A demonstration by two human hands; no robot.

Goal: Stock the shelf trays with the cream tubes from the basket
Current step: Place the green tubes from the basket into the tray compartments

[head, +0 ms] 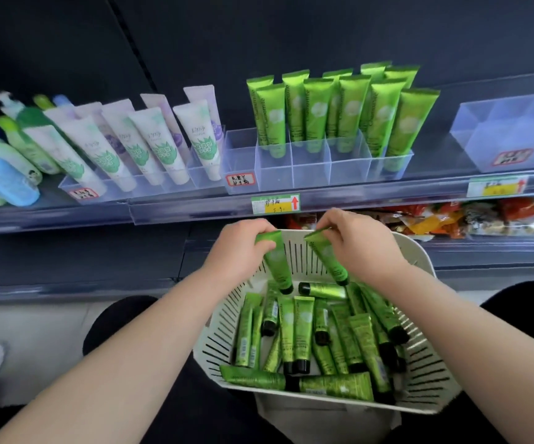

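Head view: both hands each pinch a glossy green tube above the slotted basket.

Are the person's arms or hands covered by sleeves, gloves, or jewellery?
No. The left hand and right hand are bare, without gloves, and both forearms are uncovered to the frame edge. No sleeves, watch, bracelets or rings are visible.

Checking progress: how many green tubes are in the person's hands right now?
2. The left hand holds one green tube and the right hand another, both cap-down above the basket.
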